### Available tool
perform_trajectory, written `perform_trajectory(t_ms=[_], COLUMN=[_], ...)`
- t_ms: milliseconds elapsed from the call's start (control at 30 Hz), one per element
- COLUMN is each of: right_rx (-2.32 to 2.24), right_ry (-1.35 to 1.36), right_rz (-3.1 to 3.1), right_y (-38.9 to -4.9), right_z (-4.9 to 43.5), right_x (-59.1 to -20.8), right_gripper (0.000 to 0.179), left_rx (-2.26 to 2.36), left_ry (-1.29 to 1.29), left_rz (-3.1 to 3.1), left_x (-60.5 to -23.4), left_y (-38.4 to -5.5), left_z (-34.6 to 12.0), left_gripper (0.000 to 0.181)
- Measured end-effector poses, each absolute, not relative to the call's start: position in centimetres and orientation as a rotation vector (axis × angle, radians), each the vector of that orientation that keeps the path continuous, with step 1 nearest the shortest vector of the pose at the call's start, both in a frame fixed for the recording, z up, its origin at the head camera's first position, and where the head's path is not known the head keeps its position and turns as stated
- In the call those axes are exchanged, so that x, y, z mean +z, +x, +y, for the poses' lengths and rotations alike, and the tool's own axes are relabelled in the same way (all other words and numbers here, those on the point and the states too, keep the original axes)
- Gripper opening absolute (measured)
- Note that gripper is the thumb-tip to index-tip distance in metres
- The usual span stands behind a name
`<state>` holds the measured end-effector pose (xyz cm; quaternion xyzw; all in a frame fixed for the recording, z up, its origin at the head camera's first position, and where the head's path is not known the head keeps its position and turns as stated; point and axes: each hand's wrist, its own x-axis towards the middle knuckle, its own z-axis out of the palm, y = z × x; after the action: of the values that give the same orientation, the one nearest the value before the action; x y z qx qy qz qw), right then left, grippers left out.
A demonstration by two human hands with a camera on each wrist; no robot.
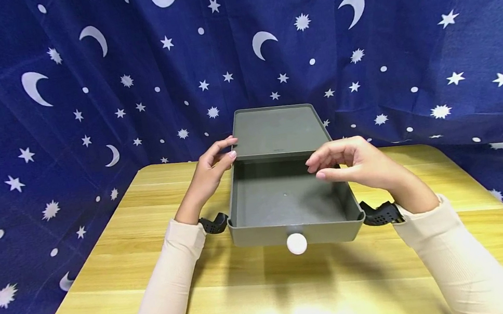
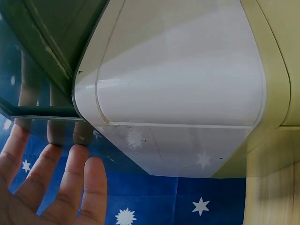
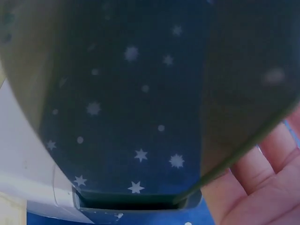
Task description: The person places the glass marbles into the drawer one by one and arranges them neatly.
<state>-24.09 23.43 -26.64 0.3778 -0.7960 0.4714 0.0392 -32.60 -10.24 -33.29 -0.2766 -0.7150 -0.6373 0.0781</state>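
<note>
A grey drawer (image 1: 280, 200) with a round white knob (image 1: 297, 243) is pulled out from a small drawer unit, whose flat grey rimmed top (image 1: 276, 128) lies behind it. Nothing is seen in the drawer. At the top's left edge is my left hand (image 1: 210, 170), fingers fairly straight, its fingertips at the rim. In the left wrist view those fingers (image 2: 70, 187) lie against the dark green side. My right hand (image 1: 351, 163), loosely bent and holding nothing, is over the drawer's right wall. The right wrist view shows it beside the dark glossy edge (image 3: 253, 143).
The unit stands on a wooden table (image 1: 193, 300). Its side (image 2: 178, 84) appears white in the left wrist view. A blue curtain (image 1: 127, 62) with moons and stars hangs behind the table. Black wrist cameras (image 1: 381, 213) sit close to the drawer's front corners.
</note>
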Motion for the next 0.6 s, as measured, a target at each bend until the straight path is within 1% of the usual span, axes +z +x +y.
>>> perform_trajectory(t_ms=[133, 233, 400, 600], right_rx=[1.541, 1.615, 1.693, 1.744], right_ry=[1.149, 1.114, 1.029, 0.946], right_rz=[-2.376, -2.335, -2.271, -2.242], right_y=[-23.7, -23.3, -22.5, -21.9], right_z=[24.0, 24.5, 25.0, 25.7], right_x=[-26.7, -26.7, -26.9, -27.3], right_gripper=[0.03, 0.033, 0.028, 0.026], left_rx=[-1.907, -1.904, -1.904, -1.899], left_ry=[-0.83, -0.836, -0.839, -0.837], left_rz=[-2.141, -2.144, -2.147, -2.151], left_x=[-33.3, -33.3, -33.4, -33.5], left_y=[-32.6, -32.6, -32.7, -32.8], left_z=[-10.4, -10.4, -10.4, -10.4], left_gripper=[0.043, 0.043, 0.044, 0.044])
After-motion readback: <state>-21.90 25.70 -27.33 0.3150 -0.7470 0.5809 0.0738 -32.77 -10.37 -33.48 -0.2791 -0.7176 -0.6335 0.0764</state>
